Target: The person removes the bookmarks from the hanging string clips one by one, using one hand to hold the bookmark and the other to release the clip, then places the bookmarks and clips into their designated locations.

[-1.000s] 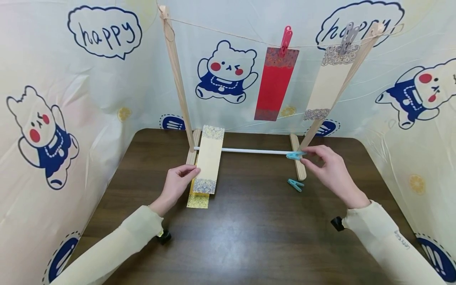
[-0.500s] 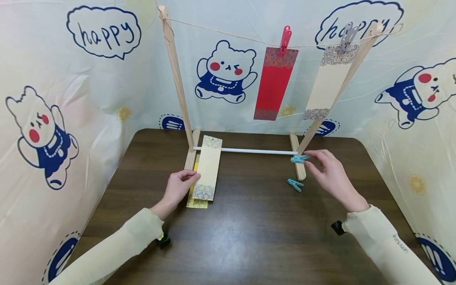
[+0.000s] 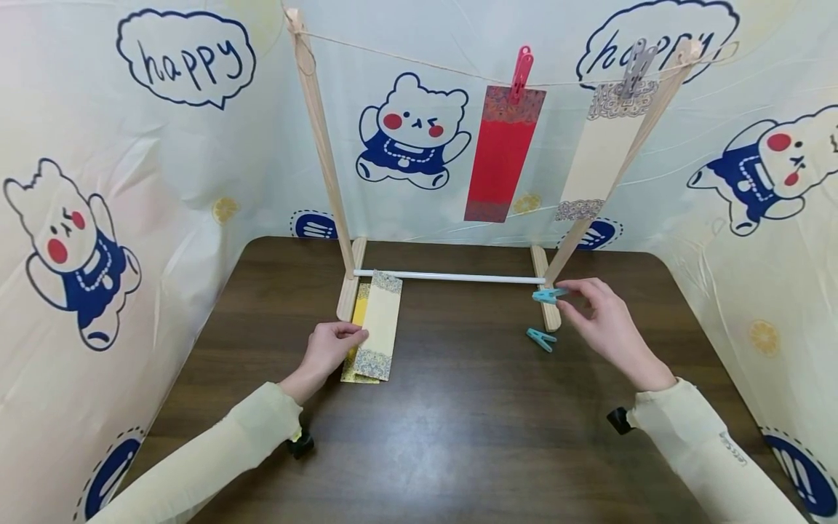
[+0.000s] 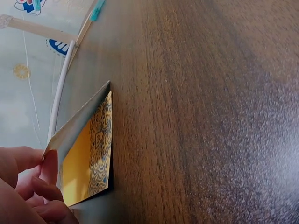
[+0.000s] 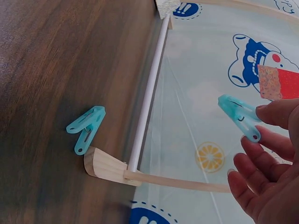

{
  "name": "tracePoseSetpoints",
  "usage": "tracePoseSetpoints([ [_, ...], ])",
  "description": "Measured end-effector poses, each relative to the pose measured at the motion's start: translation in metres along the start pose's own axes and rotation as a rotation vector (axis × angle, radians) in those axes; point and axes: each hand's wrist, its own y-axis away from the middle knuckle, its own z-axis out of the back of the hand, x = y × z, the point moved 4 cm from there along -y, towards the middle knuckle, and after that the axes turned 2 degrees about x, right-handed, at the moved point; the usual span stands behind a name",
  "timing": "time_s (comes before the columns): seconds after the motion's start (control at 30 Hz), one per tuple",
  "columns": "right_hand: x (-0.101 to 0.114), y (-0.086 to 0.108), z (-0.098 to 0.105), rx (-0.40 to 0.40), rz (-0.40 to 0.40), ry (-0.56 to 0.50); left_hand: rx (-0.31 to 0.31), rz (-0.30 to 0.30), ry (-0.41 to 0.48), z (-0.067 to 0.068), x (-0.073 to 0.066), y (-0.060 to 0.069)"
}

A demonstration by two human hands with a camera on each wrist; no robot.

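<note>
Thumb and fingers of the left hand (image 3: 327, 353) pinch the left edge of a cream card (image 3: 381, 324) with patterned ends. Beneath it lies a yellow card (image 3: 359, 314), partly covered; in the left wrist view the cream card (image 4: 77, 119) is tilted above the yellow card (image 4: 79, 163). The right hand (image 3: 612, 327) pinches a blue clothespin (image 3: 547, 295) by its handle ends, over the stand's right foot. A second blue clothespin (image 3: 541, 339) lies on the table just below, seen also in the right wrist view as the loose clothespin (image 5: 88, 128).
A wooden stand with a left post (image 3: 321, 145), a white bar (image 3: 458, 277) and a string (image 3: 406, 58) stands at the back. From the string hang a red card (image 3: 504, 160) by a red clothespin (image 3: 521, 74) and a white card (image 3: 601, 156) by a grey clothespin (image 3: 638, 69).
The left hand has lowered the cream card toward the person, off the white bar and further over the yellow card. The right hand has shifted slightly down, still pinching the clothespin.
</note>
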Motion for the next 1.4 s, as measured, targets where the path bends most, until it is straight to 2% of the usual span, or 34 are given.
tracePoseSetpoints([
  [0.13, -0.001, 0.001, -0.001, 0.002, 0.006, 0.002, -0.005, 0.031, -0.046, 0.002, 0.003, 0.000],
  [0.37, -0.004, 0.003, -0.001, 0.005, -0.005, 0.003, -0.011, 0.027, -0.175, 0.008, 0.003, -0.002],
  [0.5, -0.006, 0.004, -0.003, 0.007, -0.018, -0.004, -0.004, 0.039, -0.210, 0.011, 0.005, -0.004],
  [0.67, -0.007, 0.004, -0.005, 0.007, -0.018, -0.007, 0.028, 0.046, -0.224, 0.011, 0.007, -0.004],
  [1.07, -0.012, 0.009, -0.015, 0.023, -0.035, -0.008, 0.037, -0.042, -0.328, 0.011, 0.003, -0.004],
  [1.4, -0.017, 0.013, -0.024, 0.064, -0.053, -0.023, 0.046, -0.027, -0.343, 0.011, 0.006, -0.005],
])
